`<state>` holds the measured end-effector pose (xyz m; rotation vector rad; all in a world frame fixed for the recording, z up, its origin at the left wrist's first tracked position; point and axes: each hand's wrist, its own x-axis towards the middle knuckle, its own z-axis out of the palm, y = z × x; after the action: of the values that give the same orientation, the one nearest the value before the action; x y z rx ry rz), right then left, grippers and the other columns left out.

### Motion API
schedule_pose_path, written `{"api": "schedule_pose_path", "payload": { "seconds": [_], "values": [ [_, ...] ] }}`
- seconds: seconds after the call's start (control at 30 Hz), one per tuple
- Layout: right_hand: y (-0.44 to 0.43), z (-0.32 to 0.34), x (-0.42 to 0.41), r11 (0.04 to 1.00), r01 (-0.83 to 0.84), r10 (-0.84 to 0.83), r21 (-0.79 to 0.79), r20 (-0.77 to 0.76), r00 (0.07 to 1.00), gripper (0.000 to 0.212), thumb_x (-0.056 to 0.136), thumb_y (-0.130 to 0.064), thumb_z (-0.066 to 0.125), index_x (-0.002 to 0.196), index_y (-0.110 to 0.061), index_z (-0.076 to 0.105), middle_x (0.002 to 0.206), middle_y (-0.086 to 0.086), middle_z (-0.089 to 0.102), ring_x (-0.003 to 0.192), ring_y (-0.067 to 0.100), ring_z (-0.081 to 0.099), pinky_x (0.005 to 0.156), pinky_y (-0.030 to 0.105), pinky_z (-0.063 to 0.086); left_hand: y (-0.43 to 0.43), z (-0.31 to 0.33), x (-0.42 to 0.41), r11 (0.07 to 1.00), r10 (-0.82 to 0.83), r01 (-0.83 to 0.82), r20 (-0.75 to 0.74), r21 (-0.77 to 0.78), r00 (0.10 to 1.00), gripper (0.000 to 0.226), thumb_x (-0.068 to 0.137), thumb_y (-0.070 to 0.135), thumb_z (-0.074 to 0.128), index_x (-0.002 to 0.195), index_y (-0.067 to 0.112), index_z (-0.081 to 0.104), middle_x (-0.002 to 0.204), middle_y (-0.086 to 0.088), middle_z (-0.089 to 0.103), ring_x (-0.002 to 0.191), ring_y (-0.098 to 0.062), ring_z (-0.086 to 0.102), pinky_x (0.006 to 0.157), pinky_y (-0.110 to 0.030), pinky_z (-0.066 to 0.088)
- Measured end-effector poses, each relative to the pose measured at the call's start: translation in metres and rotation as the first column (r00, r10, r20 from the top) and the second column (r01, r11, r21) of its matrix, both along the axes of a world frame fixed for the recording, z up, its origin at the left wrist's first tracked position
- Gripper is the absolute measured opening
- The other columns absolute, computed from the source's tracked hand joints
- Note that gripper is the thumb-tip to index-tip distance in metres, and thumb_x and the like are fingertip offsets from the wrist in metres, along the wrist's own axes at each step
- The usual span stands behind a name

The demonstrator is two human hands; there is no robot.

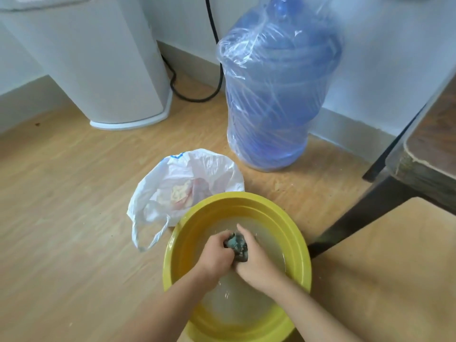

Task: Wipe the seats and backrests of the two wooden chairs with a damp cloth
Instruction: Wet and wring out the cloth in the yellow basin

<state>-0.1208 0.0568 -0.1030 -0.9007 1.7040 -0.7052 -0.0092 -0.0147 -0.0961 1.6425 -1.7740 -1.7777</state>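
Observation:
A yellow basin (180,245) with cloudy water stands on the wooden floor just in front of me. Over the water both hands squeeze a dark blue-green cloth (237,245) bunched into a wad. My left hand (217,255) grips its left side and my right hand (256,262) grips its right side, with one fingertip sticking up past the cloth. At the lower right lies the light wooden seat of a chair (385,275) with a dark frame bar (362,213) along its far edge. No backrest is in view.
A white plastic bag (187,183) with scraps sits behind the basin. A blue water jug (276,95) wrapped in clear film stands by the wall. A white appliance (103,65) with a black cable (217,58) is at the back left. A worn table corner (424,154) juts in at right.

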Motion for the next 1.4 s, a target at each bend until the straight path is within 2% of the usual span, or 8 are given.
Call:
{"api": "schedule_pose_path", "payload": {
  "seconds": [0.1, 0.17, 0.3, 0.47, 0.67, 0.97, 1.1, 1.4],
  "values": [
    [-0.011, 0.012, 0.000, 0.969, 0.244, -0.219, -0.027, 0.355, 0.909, 0.076, 0.062, -0.018, 0.054, 0.135, -0.040, 0.056, 0.111, -0.005, 0.064, 0.097, 0.008, 0.061, 0.067, 0.009, 0.047, 0.010, 0.016, -0.006, 0.928, 0.274, -0.210, -0.183, 0.308, 0.944, 0.046, 0.086, -0.019, 0.037, 0.107, 0.000, 0.074, 0.093, -0.020, 0.075, 0.078, -0.027, 0.075, 0.068, -0.038, 0.064],
    [-0.017, 0.019, 0.004, 0.933, 0.353, -0.298, -0.069, 0.401, 0.866, 0.049, 0.070, -0.033, 0.057, 0.117, -0.041, 0.068, 0.110, -0.002, 0.069, 0.099, 0.011, 0.065, 0.072, 0.018, 0.049, 0.011, 0.029, -0.006, 0.824, 0.439, -0.249, -0.296, 0.509, 0.848, 0.032, 0.087, -0.006, 0.037, 0.088, 0.000, 0.069, 0.084, -0.017, 0.065, 0.068, -0.024, 0.068, 0.065, -0.036, 0.056],
    [-0.013, 0.017, 0.014, 0.907, 0.248, -0.265, -0.340, -0.002, 0.964, 0.032, 0.099, -0.052, 0.046, 0.127, -0.047, 0.061, 0.123, -0.023, 0.057, 0.116, -0.003, 0.056, 0.098, 0.024, 0.047, 0.007, 0.043, -0.008, 0.678, 0.605, -0.220, -0.363, 0.701, 0.709, 0.052, 0.098, 0.036, 0.039, 0.103, 0.000, 0.075, 0.099, -0.022, 0.074, 0.093, -0.036, 0.074, 0.083, -0.042, 0.059],
    [-0.006, 0.023, 0.016, 0.898, 0.251, -0.267, -0.361, 0.006, 0.964, 0.059, 0.090, -0.080, 0.022, 0.144, -0.060, 0.033, 0.131, -0.047, 0.044, 0.126, -0.018, 0.043, 0.105, 0.017, 0.039, 0.007, 0.054, -0.019, 0.748, 0.517, -0.289, -0.253, 0.597, 0.818, 0.041, 0.108, 0.043, 0.052, 0.095, 0.014, 0.077, 0.088, -0.008, 0.076, 0.089, -0.025, 0.075, 0.081, -0.037, 0.058],
    [-0.004, 0.031, 0.013, 0.919, 0.216, -0.232, -0.329, -0.009, 0.973, 0.054, 0.099, -0.064, 0.032, 0.149, -0.044, 0.038, 0.145, -0.027, 0.046, 0.132, -0.007, 0.042, 0.112, 0.024, 0.037, 0.005, 0.070, -0.024, 0.808, 0.431, -0.300, -0.161, 0.508, 0.888, 0.038, 0.101, 0.047, 0.059, 0.077, 0.020, 0.069, 0.074, -0.003, 0.066, 0.075, -0.021, 0.067, 0.068, -0.032, 0.055],
    [-0.006, 0.031, 0.003, 0.918, 0.245, -0.278, -0.312, -0.067, 0.958, 0.047, 0.102, -0.051, 0.039, 0.146, -0.037, 0.044, 0.130, -0.027, 0.055, 0.122, -0.004, 0.050, 0.099, 0.017, 0.039, 0.001, 0.068, -0.036, 0.869, 0.342, -0.251, -0.151, 0.427, 0.928, 0.030, 0.109, 0.030, 0.055, 0.114, 0.009, 0.076, 0.082, -0.008, 0.071, 0.080, -0.022, 0.070, 0.069, -0.033, 0.058],
    [-0.009, 0.035, 0.002, 0.911, 0.295, -0.319, -0.287, -0.040, 0.947, 0.046, 0.100, -0.052, 0.039, 0.144, -0.040, 0.045, 0.136, -0.024, 0.055, 0.127, 0.000, 0.049, 0.105, 0.022, 0.039, -0.002, 0.064, -0.039, 0.850, 0.351, -0.263, -0.118, 0.456, 0.929, 0.045, 0.106, 0.036, 0.055, 0.070, 0.016, 0.073, 0.067, -0.004, 0.067, 0.061, -0.019, 0.071, 0.060, -0.030, 0.054],
    [-0.017, 0.055, 0.012, 0.855, 0.479, -0.463, -0.196, 0.125, 0.877, 0.045, 0.103, -0.053, 0.035, 0.143, -0.038, 0.050, 0.140, -0.019, 0.057, 0.128, 0.002, 0.051, 0.106, 0.020, 0.037, -0.004, 0.071, -0.049, 0.882, 0.361, -0.282, -0.156, 0.376, 0.920, 0.047, 0.107, 0.016, 0.044, 0.063, 0.012, 0.060, 0.050, -0.003, 0.055, 0.044, -0.016, 0.061, 0.051, -0.031, 0.048]
  ]
}}
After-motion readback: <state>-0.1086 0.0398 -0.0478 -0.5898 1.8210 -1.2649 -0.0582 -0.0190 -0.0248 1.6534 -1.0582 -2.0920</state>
